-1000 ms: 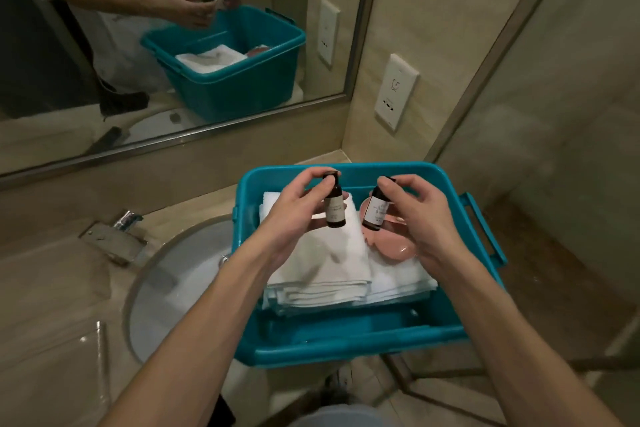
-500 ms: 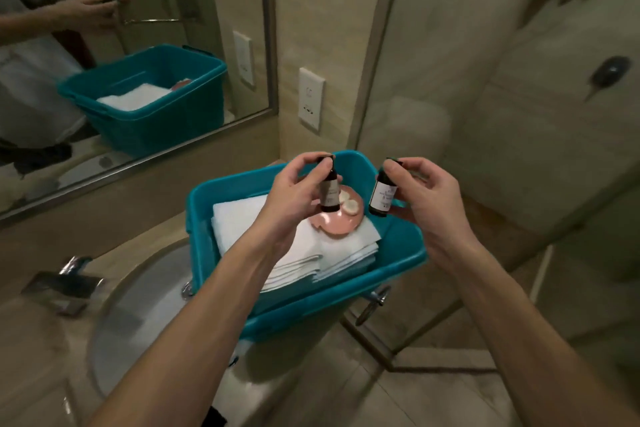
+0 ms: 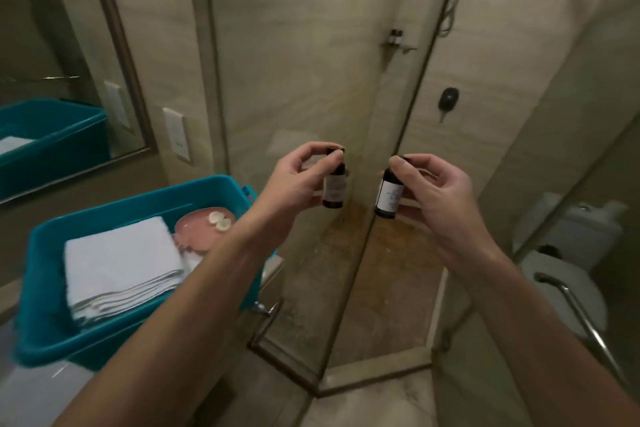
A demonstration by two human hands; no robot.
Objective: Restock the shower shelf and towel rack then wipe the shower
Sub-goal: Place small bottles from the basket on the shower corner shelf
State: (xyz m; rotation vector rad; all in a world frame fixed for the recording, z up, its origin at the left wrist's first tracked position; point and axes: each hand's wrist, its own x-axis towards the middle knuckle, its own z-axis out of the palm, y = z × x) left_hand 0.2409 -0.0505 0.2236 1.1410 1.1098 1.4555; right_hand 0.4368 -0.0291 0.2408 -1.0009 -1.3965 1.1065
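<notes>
Bottles risk slipping: left hand [image 3: 294,180] pinches small dark glass bottle [image 3: 334,190] by cap only; right hand [image 3: 436,191] likewise grips white-labelled dark bottle [image 3: 388,196]. Clear glass shower door [image 3: 349,253] stands close ahead; knock possible.

Bottle labels [image 3: 389,196] too blurred to read, bin [image 3: 45,340] cut by left edge, shelf items [image 3: 396,35] too small to identify
</notes>
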